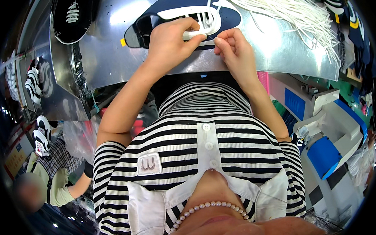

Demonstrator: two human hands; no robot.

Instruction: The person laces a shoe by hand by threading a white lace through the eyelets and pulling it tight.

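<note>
A navy sneaker with a white lace panel lies on its side on the metal table, toe to the right. White shoelace runs through its eyelets, with a loop rising near the tongue. My left hand is closed on the sneaker, thumb and forefinger pinching at the near edge of the white panel. Just right of it, my right hand has thumb and forefinger pressed together near the panel's front end. A thin dark line seems to run between the two hands; what the right fingertips hold is too small to make out.
A heap of loose white laces covers the table's right side. A black laced shoe sits at the far left. More shoes hang or stand at left. Another person works at lower left; a grey-and-blue machine stands at right.
</note>
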